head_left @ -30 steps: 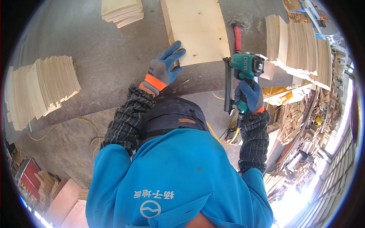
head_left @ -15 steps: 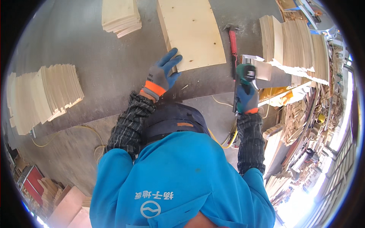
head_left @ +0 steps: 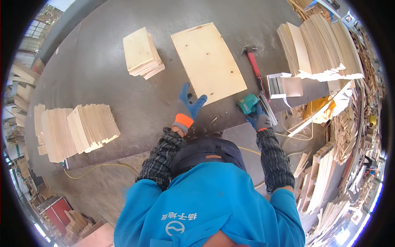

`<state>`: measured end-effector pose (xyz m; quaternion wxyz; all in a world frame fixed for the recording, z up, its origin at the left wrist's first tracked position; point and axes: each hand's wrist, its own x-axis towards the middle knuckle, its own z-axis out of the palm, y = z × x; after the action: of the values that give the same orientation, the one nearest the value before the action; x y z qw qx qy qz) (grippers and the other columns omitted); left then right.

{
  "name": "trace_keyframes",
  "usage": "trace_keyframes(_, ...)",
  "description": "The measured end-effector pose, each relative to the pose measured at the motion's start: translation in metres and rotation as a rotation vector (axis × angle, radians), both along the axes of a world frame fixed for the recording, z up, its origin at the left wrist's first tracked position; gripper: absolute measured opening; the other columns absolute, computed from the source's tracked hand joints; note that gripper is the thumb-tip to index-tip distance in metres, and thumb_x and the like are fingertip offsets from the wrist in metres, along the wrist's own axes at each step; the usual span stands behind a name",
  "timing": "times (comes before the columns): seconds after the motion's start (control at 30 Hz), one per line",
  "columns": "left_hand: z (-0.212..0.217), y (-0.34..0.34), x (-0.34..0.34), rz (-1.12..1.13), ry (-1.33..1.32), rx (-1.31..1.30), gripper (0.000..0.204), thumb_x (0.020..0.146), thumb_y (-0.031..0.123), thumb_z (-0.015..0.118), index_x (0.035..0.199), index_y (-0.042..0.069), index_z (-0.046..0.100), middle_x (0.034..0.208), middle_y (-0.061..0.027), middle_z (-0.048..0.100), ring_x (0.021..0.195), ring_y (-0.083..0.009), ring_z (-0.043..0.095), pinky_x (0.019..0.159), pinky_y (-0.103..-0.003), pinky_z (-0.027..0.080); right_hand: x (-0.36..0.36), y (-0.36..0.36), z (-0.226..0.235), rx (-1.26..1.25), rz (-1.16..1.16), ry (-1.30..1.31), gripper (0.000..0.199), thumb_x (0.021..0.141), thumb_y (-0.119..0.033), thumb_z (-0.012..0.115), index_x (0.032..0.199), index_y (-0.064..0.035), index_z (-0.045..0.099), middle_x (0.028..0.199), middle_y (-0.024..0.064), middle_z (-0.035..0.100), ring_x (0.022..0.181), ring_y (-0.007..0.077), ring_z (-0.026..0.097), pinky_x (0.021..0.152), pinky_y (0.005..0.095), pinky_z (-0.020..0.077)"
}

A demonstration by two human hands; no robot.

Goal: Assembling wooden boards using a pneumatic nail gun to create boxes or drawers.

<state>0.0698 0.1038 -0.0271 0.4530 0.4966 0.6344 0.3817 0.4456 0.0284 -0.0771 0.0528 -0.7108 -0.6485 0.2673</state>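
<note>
A pale rectangular wooden panel (head_left: pixel 212 61) lies on the dark table, with small knots on its face. Next to its near left corner is my left hand (head_left: pixel 190 105), in a blue and grey glove, thumb and fingers spread and nothing held. My right hand (head_left: pixel 260 119), gloved the same way, is closed around the handle of a green nail gun (head_left: pixel 248 103). The gun rests at the table's near edge, right of the panel, its silver magazine (head_left: pixel 267 109) pointing toward me. Part of the handle is hidden by my fingers.
A red-handled hammer (head_left: pixel 254 66) lies beyond the gun, next to an open box of metal strips (head_left: pixel 284 85). Stacks of thin boards stand at the left (head_left: pixel 78 129), far middle (head_left: pixel 142 53) and right (head_left: pixel 319 45). A yellow hose (head_left: pixel 105 165) trails below the table edge.
My left hand has come away from the panel and opened. The nail gun, upright in my right hand before, is now down on the table. The whole view has shifted.
</note>
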Motion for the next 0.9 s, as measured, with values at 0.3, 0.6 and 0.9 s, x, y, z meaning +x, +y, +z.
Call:
trace_keyframes(0.3,-0.041,0.024,0.011,-0.008,-0.401,-0.042,0.077,0.092,0.021,0.088,0.155,-0.002,0.049,0.145,-0.0228,0.066,0.128,-0.033,0.068,0.108,-0.041,0.056,-0.016,0.013,0.004,0.25,-0.27,0.115,0.071,0.097,-0.034,0.075,0.155,-0.0003,0.053,0.125,0.0295,0.073,0.106,0.0424,0.076,0.092,0.0505,0.0592)
trace_keyframes(0.6,-0.037,0.023,0.012,0.005,-0.404,-0.049,0.079,0.093,0.021,0.088,0.156,-0.004,0.047,0.144,-0.0228,0.067,0.128,-0.0298,0.068,0.107,-0.039,0.056,-0.036,-0.038,-0.022,0.287,-0.274,-0.004,0.09,0.095,-0.033,0.078,0.167,-0.0028,0.035,0.148,0.0302,0.059,0.127,0.0484,0.063,0.106,0.0549,0.0532)
trace_keyframes(0.9,-0.035,0.027,0.009,-0.035,-0.361,-0.026,0.08,0.094,0.02,0.087,0.159,-0.003,0.045,0.148,-0.0235,0.064,0.13,-0.0317,0.068,0.107,-0.04,0.056,-0.024,-0.033,-0.046,0.468,-0.111,-0.018,0.088,0.086,-0.01,0.08,0.164,-0.0016,0.04,0.135,0.0266,0.058,0.124,0.0462,0.06,0.104,0.0529,0.053)
